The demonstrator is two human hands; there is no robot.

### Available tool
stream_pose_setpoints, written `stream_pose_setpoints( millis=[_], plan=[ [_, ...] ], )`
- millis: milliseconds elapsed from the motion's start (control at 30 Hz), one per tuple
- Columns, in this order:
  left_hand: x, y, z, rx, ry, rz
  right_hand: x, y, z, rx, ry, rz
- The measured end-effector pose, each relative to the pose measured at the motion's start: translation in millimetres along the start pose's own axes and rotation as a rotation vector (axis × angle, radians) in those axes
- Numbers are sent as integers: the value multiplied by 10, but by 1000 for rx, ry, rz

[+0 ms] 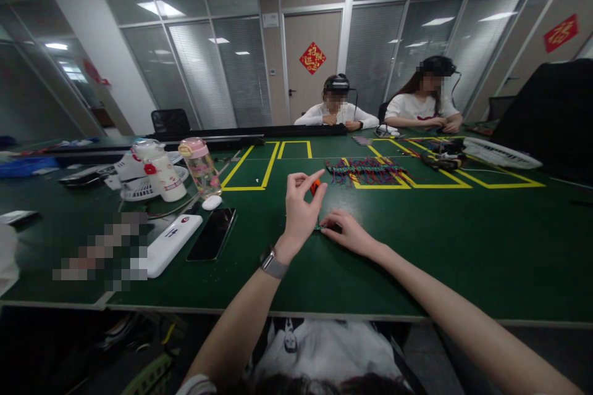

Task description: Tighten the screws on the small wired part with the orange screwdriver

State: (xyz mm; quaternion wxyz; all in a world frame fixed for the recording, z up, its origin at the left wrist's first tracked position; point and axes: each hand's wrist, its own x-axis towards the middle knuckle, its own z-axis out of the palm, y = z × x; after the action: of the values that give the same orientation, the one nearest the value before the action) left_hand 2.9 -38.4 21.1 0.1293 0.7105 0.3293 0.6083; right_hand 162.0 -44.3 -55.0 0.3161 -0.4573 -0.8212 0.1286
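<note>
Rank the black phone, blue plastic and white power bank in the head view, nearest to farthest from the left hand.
From the left hand:
1. Black phone, just left.
2. White power bank, past the phone.
3. Blue plastic, far left.

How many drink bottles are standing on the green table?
2. A white bottle stands on the left side of the table, and a clear pink-lidded bottle just right of it, beyond the phone.

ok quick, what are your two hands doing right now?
Left hand: partly closed, holding an orange thing.
Right hand: fingers bent, fingertips at a small green piece; can't tell if it's pinched.
</note>
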Motion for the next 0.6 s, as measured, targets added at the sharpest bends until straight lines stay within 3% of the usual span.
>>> stream_pose_setpoints(
  millis=[133, 300, 500, 600],
  plan=[
    [2, 1, 2, -109, -81, 1, 1, 4, -1, 2, 0, -2],
    [-5, 8, -2, 4, 4, -1, 4, 12, 0, -2, 5, -9],
    [-17, -1, 12, -161, -155, -18, 5, 2, -4, 0, 3, -5],
    [-20, 9, 12, -30, -85, 2, 6, 2, -3, -4, -1, 3]
  ],
)
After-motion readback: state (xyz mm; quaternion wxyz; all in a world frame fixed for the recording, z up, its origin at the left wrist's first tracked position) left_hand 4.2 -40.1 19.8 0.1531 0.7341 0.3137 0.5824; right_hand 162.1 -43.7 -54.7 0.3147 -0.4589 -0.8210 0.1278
